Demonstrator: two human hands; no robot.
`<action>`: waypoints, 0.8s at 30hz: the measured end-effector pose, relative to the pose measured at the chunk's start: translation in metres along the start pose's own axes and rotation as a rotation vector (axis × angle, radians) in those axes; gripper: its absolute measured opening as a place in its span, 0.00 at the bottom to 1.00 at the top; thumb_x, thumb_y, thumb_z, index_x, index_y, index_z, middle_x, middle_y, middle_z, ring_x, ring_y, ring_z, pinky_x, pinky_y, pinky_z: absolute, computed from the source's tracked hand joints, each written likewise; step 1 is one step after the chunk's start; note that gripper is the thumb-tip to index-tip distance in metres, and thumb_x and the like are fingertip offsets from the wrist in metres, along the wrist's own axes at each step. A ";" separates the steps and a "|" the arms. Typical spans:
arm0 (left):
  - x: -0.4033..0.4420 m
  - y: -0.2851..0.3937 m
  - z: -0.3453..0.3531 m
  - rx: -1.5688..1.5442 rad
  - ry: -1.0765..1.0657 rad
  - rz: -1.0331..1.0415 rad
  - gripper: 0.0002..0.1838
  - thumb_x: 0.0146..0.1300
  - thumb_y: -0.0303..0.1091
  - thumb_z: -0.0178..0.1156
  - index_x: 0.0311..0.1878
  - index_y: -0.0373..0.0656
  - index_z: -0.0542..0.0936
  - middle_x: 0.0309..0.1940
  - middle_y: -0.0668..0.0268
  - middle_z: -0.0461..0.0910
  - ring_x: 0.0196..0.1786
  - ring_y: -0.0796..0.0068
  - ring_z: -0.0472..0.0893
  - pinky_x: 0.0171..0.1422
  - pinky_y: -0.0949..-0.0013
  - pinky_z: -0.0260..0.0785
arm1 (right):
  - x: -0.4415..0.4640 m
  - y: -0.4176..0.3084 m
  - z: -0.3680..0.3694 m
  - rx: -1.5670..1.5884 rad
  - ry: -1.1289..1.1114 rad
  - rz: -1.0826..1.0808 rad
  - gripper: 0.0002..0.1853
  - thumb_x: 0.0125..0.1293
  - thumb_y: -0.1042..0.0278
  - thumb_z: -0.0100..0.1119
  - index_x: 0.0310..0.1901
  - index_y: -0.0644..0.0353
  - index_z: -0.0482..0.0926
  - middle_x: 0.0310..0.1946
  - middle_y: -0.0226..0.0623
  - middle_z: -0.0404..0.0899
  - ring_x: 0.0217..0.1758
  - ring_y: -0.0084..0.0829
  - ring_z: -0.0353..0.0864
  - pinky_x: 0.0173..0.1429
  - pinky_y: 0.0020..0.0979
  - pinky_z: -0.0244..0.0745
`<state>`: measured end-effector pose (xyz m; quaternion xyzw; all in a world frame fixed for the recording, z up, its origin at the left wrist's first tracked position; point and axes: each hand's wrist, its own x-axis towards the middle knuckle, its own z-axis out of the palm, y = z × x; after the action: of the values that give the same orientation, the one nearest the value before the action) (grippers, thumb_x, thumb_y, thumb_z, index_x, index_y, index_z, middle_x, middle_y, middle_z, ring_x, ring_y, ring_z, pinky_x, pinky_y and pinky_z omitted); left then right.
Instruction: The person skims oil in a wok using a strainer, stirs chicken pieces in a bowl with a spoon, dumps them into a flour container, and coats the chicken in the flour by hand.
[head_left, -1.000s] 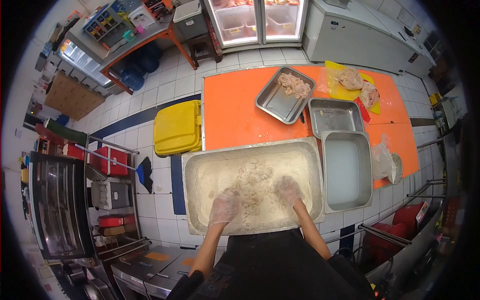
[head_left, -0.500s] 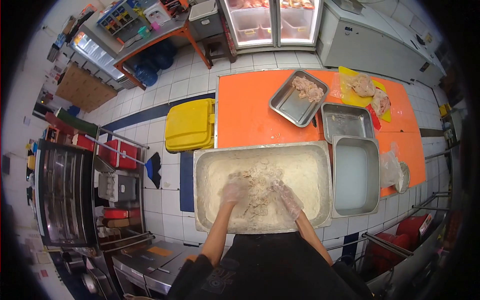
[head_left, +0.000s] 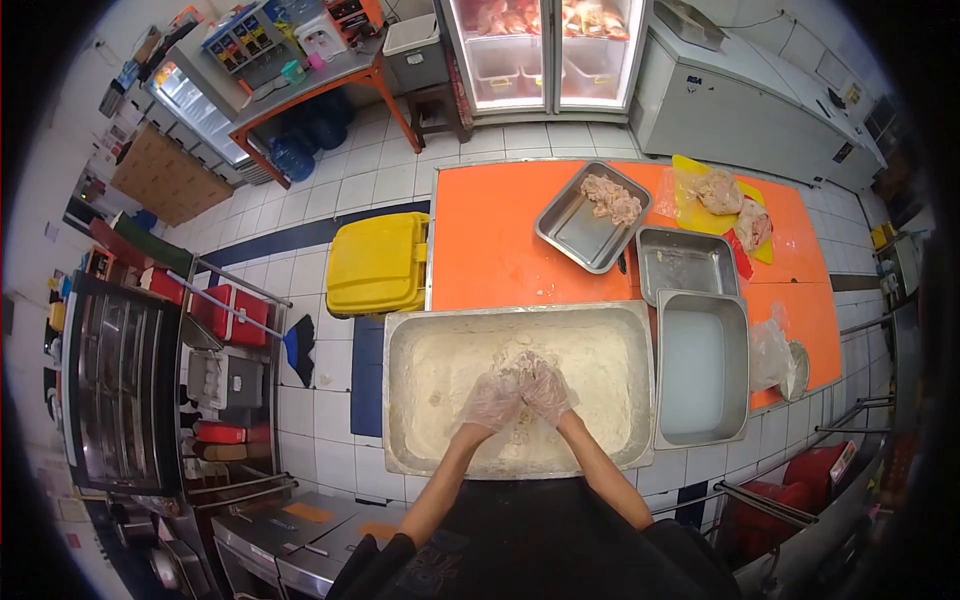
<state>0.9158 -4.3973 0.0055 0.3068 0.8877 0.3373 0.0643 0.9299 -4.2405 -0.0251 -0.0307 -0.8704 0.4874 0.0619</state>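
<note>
A large metal tray (head_left: 395, 400) holds pale flour with floured meat pieces (head_left: 522, 352) near its middle. My left hand (head_left: 493, 398) and my right hand (head_left: 545, 388), both in clear plastic gloves, are side by side over the middle of the tray. Their fingers curve in around floured pieces of meat, which show partly between the fingertips. Some pieces lie in the flour just beyond and below the hands, and the palms hide the rest.
A tray of whitish liquid (head_left: 703, 370) adjoins on the right. Behind stand an empty metal pan (head_left: 688, 265), a pan with raw meat (head_left: 590, 235) and a yellow board (head_left: 690, 210) bearing meat. A yellow bin (head_left: 375, 265) stands at the left.
My hands were apart on either side of the floured pieces; they have come together at the middle around some of them. The view has shifted slightly.
</note>
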 end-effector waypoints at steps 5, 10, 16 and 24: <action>-0.020 0.024 -0.037 0.187 -0.242 -0.027 0.15 0.57 0.36 0.55 0.44 0.37 0.78 0.38 0.46 0.78 0.43 0.47 0.75 0.48 0.52 0.66 | 0.015 0.060 -0.028 -0.205 0.255 0.261 0.13 0.68 0.65 0.47 0.36 0.65 0.79 0.30 0.48 0.81 0.34 0.48 0.81 0.38 0.43 0.76; -0.032 0.020 -0.031 -0.014 -0.251 -0.379 0.16 0.56 0.39 0.55 0.45 0.42 0.81 0.42 0.47 0.80 0.46 0.48 0.78 0.50 0.53 0.70 | -0.001 0.141 -0.048 -1.081 0.165 -0.402 0.15 0.72 0.66 0.38 0.47 0.62 0.77 0.41 0.51 0.79 0.44 0.47 0.78 0.45 0.43 0.74; -0.008 0.015 -0.028 -0.132 0.070 -0.129 0.18 0.58 0.40 0.54 0.48 0.43 0.81 0.41 0.51 0.82 0.44 0.49 0.81 0.50 0.54 0.73 | -0.026 0.067 -0.056 -0.303 -0.371 -0.042 0.19 0.74 0.66 0.38 0.63 0.62 0.65 0.53 0.46 0.72 0.56 0.46 0.71 0.65 0.41 0.64; 0.059 -0.105 0.063 0.268 0.110 -0.284 0.15 0.65 0.36 0.47 0.38 0.40 0.83 0.43 0.53 0.82 0.46 0.53 0.80 0.54 0.56 0.71 | 0.006 0.131 0.018 -0.501 -0.430 0.170 0.27 0.73 0.61 0.36 0.72 0.58 0.55 0.74 0.48 0.49 0.76 0.42 0.51 0.76 0.40 0.48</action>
<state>0.8358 -4.3885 -0.1039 0.1654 0.9611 0.2201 0.0211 0.9204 -4.1866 -0.1460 -0.0140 -0.9506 0.2570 -0.1736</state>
